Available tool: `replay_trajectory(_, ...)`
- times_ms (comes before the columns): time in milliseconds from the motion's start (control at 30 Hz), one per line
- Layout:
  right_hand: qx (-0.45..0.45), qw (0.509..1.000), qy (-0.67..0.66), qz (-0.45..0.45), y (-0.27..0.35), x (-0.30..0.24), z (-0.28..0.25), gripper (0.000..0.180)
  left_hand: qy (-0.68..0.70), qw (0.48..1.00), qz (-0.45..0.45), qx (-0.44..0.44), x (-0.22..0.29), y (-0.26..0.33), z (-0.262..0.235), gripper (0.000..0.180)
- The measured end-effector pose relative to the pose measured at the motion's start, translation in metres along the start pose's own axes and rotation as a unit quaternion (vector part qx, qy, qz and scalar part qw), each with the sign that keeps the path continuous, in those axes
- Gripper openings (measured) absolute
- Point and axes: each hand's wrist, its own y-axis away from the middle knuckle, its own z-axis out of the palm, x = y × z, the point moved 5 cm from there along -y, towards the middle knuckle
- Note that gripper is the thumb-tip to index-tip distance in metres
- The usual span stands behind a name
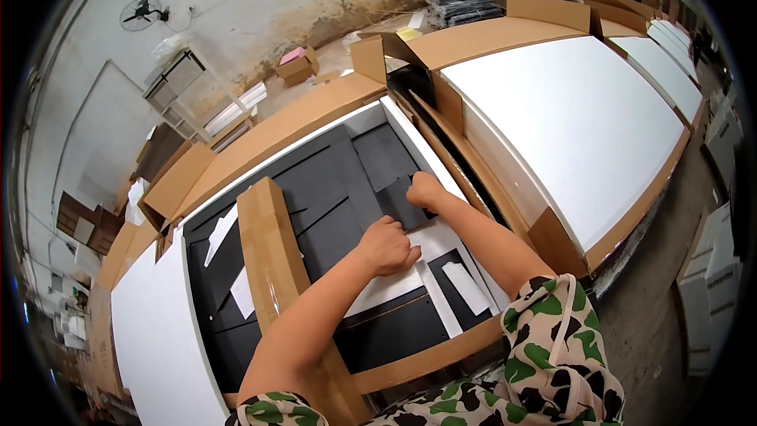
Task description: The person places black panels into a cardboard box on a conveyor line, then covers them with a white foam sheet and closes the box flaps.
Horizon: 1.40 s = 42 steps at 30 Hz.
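Evidently, the right hand [426, 191] is the nearer one to a small dark grey panel [397, 201].

The panel lies inside the open cardboard carton [315, 110], toward its right wall, just left of the right hand, whose fingers are curled closed over the panel's right edge and appear to grip it. The left hand [388, 248] sits below the panel, toward the person, above a white foam sheet [382, 290]; its fingers are bent inward with the tips hidden, so I cannot tell whether they pinch anything. The panel's long axis is hard to judge, since the right hand covers one corner. A long taped brown box [272, 244] lies left of the left hand, and a white strip [440, 300] lies below the hands.
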Motion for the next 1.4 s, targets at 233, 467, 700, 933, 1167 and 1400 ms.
replay_trajectory(233, 0.170, 0.979, 0.066, -0.094, 0.014, -0.017, -0.019, 0.018, 0.022, 1.000, -0.011, 0.017, 0.001, -0.002, 0.006, 0.045)
replay_trajectory(467, 0.316, 0.901, 0.153, -0.254, 0.064, -0.065, -0.070, 0.014, 0.027, 0.999, -0.024, 0.027, -0.004, 0.010, 0.011, 0.042)
replay_trajectory(700, 0.299, 0.927, -0.052, -0.220, 0.164, -0.029, -0.142, 0.021, 0.454, 0.837, -0.250, 0.174, -0.001, 0.076, -0.060, 0.029)
replay_trajectory(933, 0.061, 0.980, -0.088, -0.170, 0.212, -0.023, 0.005, 0.030, 0.405, 0.833, -0.263, 0.270, 0.038, 0.148, -0.054, 0.042)
replay_trajectory(1167, 0.373, 0.868, 0.027, -0.326, 0.299, -0.010, -0.027, 0.031, 0.092, 0.980, -0.155, 0.080, 0.083, 0.152, -0.036, 0.051)
replay_trajectory(1400, 0.198, 0.926, 0.289, 0.144, 0.402, 0.134, -0.097, 0.102, 0.113, 0.978, -0.169, 0.045, 0.085, 0.156, -0.035, 0.054)
